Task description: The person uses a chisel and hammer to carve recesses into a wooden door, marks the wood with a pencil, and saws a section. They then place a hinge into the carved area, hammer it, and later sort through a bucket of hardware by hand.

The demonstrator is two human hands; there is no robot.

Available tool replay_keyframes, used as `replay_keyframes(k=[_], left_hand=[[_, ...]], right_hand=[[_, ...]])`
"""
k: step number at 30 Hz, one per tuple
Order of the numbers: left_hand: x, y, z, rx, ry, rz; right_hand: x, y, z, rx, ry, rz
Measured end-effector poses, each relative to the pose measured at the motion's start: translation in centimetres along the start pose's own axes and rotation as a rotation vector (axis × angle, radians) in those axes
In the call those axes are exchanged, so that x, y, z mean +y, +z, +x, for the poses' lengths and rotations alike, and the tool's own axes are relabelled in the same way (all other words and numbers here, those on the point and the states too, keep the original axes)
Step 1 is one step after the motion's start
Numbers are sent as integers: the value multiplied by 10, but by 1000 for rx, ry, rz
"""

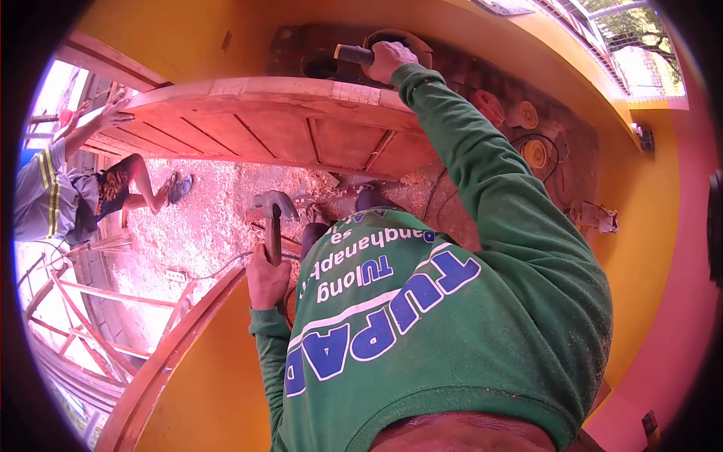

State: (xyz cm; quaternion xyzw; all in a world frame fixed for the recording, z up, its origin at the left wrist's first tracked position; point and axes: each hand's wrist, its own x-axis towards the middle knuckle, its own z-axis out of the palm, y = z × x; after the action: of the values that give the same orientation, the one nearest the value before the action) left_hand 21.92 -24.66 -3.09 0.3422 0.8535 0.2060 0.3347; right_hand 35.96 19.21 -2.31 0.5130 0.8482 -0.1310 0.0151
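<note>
My left hand (267,279) is wrapped round the wooden handle of a hammer (276,205), whose metal head points up, low in front of my green sweatshirt. My right hand (392,60) reaches far forward beyond the edge of a wooden panelled door (286,124). Its fingers close round a tool with a dark handle (352,54); the tool's other end is hidden by the hand. A dark round object lies just behind that hand. The door stands on its long edge across the view.
Another person (56,192) at the far left holds the door's end. Wood shavings cover the floor (218,196). Right of the door lie round yellowish objects (535,154) and a cable. A yellow wall (655,203) curves along the right, and a wooden frame (181,346) stands lower left.
</note>
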Motion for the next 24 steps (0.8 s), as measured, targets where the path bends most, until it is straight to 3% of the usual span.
replay_keyframes(k=[1, 3, 7, 13, 16, 20, 24], left_hand=[[3, -2, 2, -10, 0, 4], [-5, 3, 4, 15, 31, 5], [-3, 4, 15, -38, 30, 28], [1, 9, 32, -99, 154, 54], [10, 8, 39, -164, 194, 52], [7, 18, 55, -239, 218, 139], [26, 29, 53, -195, 272, 224]], right_hand=[[-1, -8, -6, -163, 54, 92], [9, 11, -5, -217, -57, -20], [5, 11, -26, -289, 82, 43], [7, 20, -41, -247, -19, 14], [-5, 13, -47, -208, 115, 34], [-19, -6, -38, -415, 191, -26], [-4, 10, -20, -220, 221, 172]])
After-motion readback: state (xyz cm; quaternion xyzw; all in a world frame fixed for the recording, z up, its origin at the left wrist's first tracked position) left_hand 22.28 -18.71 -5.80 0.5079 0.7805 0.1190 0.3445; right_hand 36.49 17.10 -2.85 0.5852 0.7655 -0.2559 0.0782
